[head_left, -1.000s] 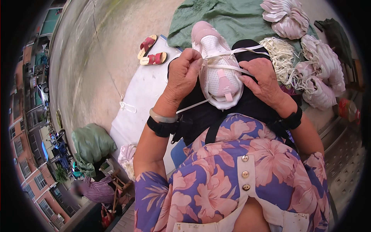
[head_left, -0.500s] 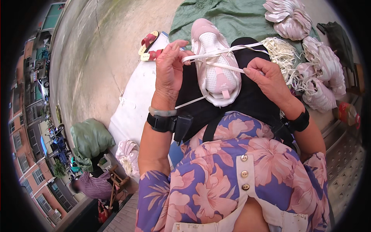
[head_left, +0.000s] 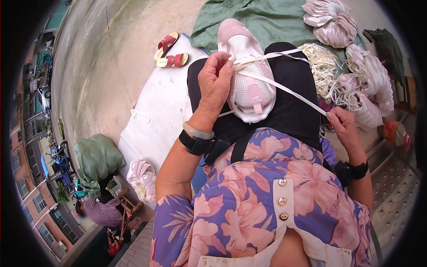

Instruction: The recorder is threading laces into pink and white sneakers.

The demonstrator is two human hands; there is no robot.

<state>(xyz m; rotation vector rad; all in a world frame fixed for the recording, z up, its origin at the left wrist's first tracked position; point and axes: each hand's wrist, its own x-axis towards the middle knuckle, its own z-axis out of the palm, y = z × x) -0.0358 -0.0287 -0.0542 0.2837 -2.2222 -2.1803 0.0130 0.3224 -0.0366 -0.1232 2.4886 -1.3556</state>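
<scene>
Left hand (head_left: 216,84) rests its fingers against the side of a pink and white mesh shoe upper (head_left: 247,75), with thumb and forefinger pinched together on a flat white lace (head_left: 284,88) near the toe end of the upper. A pale bangle and a black wrist strap sit on that forearm. Right hand (head_left: 344,127) is off to the right and lower, well apart from the shoe, fingers closed on the far end of the same lace, which runs taut in a straight line from the upper down to that hand. A second length of lace crosses the upper and trails toward the right.

The shoe upper lies sole-side down on the person's lap, on black trousers (head_left: 289,111), its toe pointing away from the body and its heel tab toward the flowered purple and pink blouse (head_left: 267,200).

Just right of the lap lies a loose heap of cream-white laces (head_left: 321,66), and beyond it several bundles of pink and white shoe uppers (head_left: 367,84) (stacked in fans, so the count is hard to tell). Another such bundle (head_left: 142,175) sits lower left by a white sheet (head_left: 155,111) spread on the concrete ground. A green cloth (head_left: 267,18) lies ahead of the knees, and a pair of red and tan sandals (head_left: 171,51) rests on the ground to the left. A stuffed green sack (head_left: 98,155) stands at the far left.
</scene>
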